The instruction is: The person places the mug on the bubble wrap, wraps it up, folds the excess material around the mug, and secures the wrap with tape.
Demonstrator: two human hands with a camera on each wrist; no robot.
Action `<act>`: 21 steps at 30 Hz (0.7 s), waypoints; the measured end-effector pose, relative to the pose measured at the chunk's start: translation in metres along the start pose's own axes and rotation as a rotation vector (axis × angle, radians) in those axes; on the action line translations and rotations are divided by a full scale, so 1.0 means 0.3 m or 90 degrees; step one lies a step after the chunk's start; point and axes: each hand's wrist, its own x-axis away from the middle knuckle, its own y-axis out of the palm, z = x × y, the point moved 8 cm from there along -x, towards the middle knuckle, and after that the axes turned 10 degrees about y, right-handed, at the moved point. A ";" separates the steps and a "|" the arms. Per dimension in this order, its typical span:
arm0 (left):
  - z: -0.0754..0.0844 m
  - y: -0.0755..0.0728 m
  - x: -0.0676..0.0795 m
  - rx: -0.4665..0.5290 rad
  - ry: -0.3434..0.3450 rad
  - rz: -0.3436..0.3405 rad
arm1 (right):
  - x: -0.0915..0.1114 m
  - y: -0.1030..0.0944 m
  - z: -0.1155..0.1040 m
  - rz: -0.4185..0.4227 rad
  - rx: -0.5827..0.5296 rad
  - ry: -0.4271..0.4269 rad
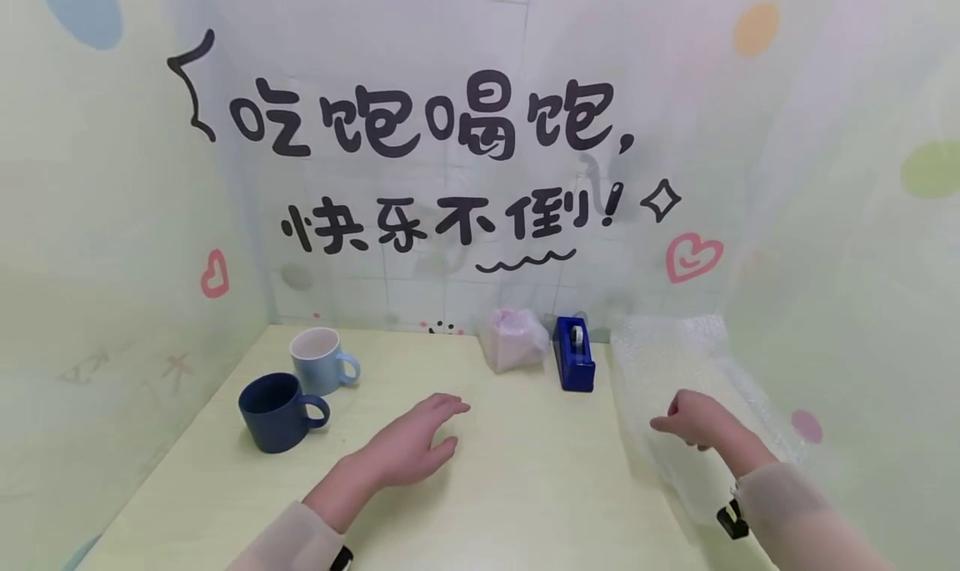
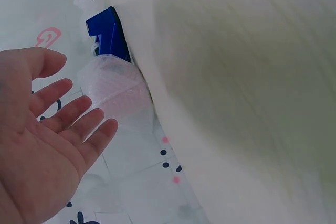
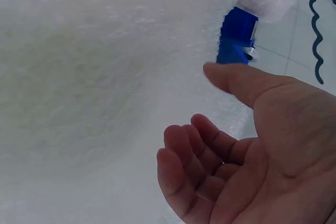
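Note:
My left hand (image 1: 408,446) hovers over the middle of the table, its fingers loosely extended and nothing in its grasp. Over a sheet of bubble wrap (image 1: 667,363) on the right is my right hand (image 1: 697,421). Its fingers are loosely curled with the thumb apart, and the right wrist view shows an empty palm. A dark blue mug (image 1: 273,425) and a light blue mug (image 1: 318,363) stand to the left of my left hand. Toward the back sit a bubble-wrapped bundle (image 1: 516,342) and a blue tape dispenser (image 1: 576,363).
The pale table (image 1: 510,504) is enclosed by light walls at the back and both sides. Black lettering (image 1: 450,121) and coloured shapes mark the back wall. The bubble wrap reaches along the right side of the tabletop.

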 end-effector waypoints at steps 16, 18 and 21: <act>-0.004 0.056 0.042 0.037 0.014 0.020 | -0.005 0.109 0.030 0.023 -0.005 -0.034; -0.003 0.054 0.040 0.032 0.016 0.022 | -0.006 0.103 0.030 0.038 -0.006 -0.038; -0.001 0.049 0.038 0.025 0.020 0.024 | -0.001 0.085 0.035 0.072 0.011 -0.044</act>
